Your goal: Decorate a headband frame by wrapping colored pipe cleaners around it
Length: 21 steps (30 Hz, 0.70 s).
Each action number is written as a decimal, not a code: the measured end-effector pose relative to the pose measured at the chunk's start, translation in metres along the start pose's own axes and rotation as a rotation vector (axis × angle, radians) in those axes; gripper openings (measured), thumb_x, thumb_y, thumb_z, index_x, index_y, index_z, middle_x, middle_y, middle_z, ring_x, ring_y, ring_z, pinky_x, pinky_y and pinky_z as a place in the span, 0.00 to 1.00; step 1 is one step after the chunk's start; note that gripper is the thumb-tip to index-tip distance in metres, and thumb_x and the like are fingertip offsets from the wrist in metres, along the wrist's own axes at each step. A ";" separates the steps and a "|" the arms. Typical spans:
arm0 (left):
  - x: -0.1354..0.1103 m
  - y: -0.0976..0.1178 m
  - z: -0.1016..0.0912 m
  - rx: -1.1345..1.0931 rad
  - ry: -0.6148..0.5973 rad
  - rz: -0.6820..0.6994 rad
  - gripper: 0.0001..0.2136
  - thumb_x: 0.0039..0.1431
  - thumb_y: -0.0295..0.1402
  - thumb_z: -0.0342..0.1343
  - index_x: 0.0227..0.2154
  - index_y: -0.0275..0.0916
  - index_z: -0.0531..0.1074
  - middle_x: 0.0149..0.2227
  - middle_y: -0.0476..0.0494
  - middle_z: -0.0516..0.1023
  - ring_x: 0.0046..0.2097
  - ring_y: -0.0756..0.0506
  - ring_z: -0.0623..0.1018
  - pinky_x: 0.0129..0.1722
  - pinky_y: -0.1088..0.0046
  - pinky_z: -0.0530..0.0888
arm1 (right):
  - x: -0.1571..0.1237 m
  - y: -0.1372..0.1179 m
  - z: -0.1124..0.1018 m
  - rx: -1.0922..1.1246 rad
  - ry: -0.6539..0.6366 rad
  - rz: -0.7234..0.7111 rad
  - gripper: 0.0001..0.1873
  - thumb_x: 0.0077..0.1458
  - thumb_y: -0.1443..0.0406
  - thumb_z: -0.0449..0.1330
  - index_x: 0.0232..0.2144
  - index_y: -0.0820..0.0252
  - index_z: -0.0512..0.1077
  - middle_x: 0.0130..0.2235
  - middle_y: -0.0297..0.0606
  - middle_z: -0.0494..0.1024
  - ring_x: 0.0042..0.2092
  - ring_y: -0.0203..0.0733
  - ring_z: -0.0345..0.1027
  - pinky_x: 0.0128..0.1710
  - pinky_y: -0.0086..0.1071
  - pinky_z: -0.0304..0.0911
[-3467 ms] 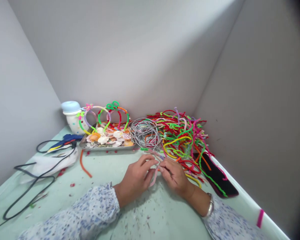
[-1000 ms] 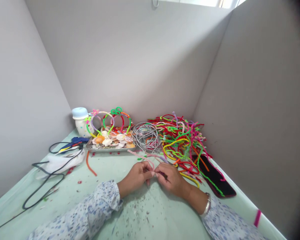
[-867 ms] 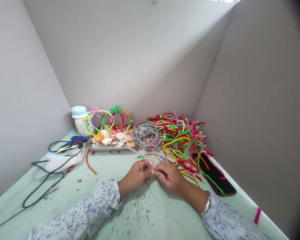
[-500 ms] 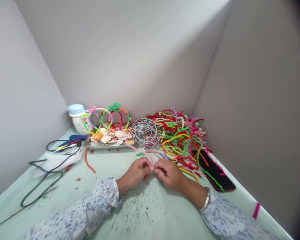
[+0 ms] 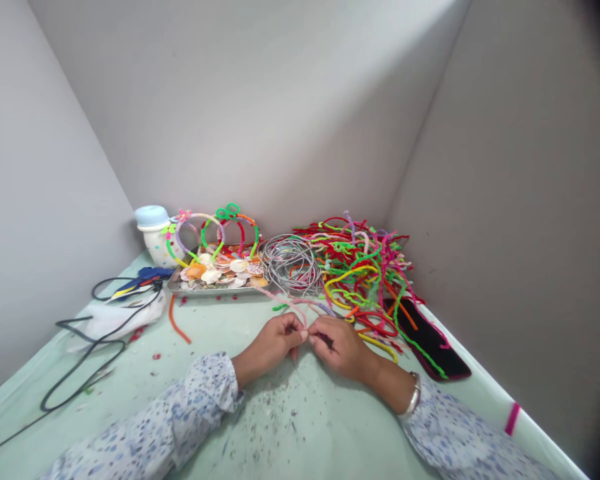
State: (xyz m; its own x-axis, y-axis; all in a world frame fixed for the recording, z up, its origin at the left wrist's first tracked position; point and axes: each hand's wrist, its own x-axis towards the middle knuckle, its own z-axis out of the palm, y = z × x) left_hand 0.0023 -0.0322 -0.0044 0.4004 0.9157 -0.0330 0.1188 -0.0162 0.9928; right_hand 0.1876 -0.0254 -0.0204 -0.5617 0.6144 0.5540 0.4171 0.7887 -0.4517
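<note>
Free end of the pale pink pipe cleaner had swung up from below the hands since the earliest frame; it slanted away, up and leftward, toward the metal tray. Left hand: thumb and forefinger pinched on the stem. Right hand: fingertips narrow, nipping the stem just beside the left thumb; exact grip partly hidden. Seashells filled the tray. Beside it, coiled grey wire; farther right, tangled coloured pipe cleaners.
</note>
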 end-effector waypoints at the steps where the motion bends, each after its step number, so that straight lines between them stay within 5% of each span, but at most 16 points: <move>1: 0.000 0.000 0.000 0.005 -0.003 0.003 0.10 0.51 0.38 0.57 0.26 0.37 0.65 0.15 0.55 0.66 0.17 0.54 0.63 0.19 0.77 0.56 | 0.000 0.000 0.000 -0.001 0.000 0.000 0.06 0.55 0.71 0.54 0.30 0.58 0.68 0.28 0.36 0.72 0.32 0.40 0.64 0.33 0.32 0.58; 21: -0.001 0.001 0.002 0.059 0.000 0.014 0.12 0.54 0.40 0.54 0.23 0.38 0.64 0.14 0.55 0.64 0.18 0.53 0.62 0.20 0.76 0.57 | 0.001 -0.002 0.000 0.006 -0.003 -0.002 0.05 0.55 0.71 0.54 0.29 0.58 0.68 0.26 0.34 0.70 0.30 0.39 0.63 0.32 0.32 0.58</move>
State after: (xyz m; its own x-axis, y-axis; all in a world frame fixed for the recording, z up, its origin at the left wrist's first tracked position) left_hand 0.0038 -0.0339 -0.0033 0.4020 0.9155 -0.0195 0.1671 -0.0524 0.9845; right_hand 0.1857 -0.0263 -0.0190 -0.5650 0.6126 0.5528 0.4117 0.7899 -0.4545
